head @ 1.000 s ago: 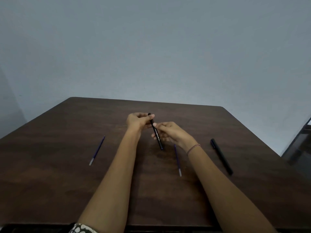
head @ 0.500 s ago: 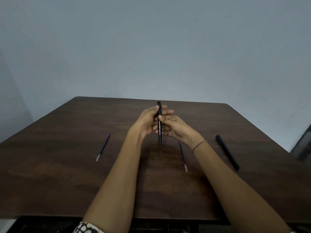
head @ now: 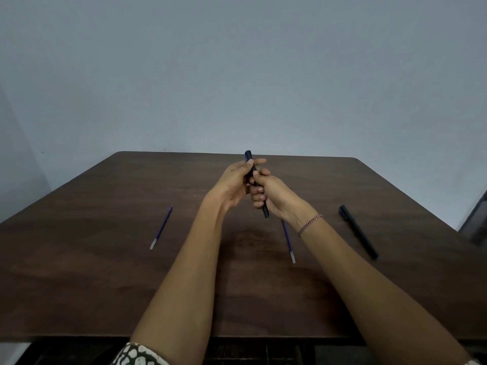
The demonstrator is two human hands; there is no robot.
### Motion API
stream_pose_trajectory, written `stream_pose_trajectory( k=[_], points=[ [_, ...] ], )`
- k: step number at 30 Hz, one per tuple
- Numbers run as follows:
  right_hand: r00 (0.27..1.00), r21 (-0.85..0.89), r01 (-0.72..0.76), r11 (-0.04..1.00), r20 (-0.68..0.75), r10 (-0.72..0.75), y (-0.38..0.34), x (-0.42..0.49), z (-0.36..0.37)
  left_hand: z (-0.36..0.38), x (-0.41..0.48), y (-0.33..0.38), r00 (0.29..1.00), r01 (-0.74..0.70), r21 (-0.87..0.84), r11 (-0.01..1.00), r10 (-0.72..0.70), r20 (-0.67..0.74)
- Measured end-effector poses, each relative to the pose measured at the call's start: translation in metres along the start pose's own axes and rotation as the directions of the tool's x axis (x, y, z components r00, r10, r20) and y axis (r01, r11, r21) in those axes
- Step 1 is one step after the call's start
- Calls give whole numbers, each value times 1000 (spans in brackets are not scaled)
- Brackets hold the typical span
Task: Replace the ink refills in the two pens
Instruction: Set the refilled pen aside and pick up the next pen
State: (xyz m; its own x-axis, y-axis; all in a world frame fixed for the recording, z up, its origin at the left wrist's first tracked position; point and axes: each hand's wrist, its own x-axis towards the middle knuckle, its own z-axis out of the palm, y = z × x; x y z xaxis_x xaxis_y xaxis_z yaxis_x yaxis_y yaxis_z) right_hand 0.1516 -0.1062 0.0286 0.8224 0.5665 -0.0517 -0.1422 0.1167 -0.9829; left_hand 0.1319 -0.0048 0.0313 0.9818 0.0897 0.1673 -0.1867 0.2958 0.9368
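Both hands hold one black pen (head: 249, 156) nearly upright above the middle of the dark wooden table (head: 105, 272). My left hand (head: 232, 184) pinches its upper part near the cap end. My right hand (head: 274, 196) grips the lower barrel, whose tip sticks out below the fingers. A second black pen (head: 358, 231) lies on the table to the right. One blue refill (head: 161, 227) lies to the left. Another blue refill (head: 288, 242) lies beside my right wrist, its upper end hidden by the hand.
A pale blue-grey wall rises behind the table's far edge. A dark chair or frame (head: 475, 222) shows at the right border. The table's near edge runs just above my patterned sleeve (head: 137, 355).
The hands lifted the pen and turned it from slanted to nearly upright. My right hand slid down and closed around the lower barrel. The view shifted slightly.
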Motion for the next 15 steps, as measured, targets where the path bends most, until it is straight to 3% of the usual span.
stream_pose_trajectory(
  k=[7,15],
  points=[
    [996,36,18,999,-89,-15,0,0,8,16,2,-2,991,-45,-86,995,34,-131],
    [980,-122,95,988,-165,-115,8,-1,17,24,6,-1,949,-145,-43,989,126,-289]
  ],
)
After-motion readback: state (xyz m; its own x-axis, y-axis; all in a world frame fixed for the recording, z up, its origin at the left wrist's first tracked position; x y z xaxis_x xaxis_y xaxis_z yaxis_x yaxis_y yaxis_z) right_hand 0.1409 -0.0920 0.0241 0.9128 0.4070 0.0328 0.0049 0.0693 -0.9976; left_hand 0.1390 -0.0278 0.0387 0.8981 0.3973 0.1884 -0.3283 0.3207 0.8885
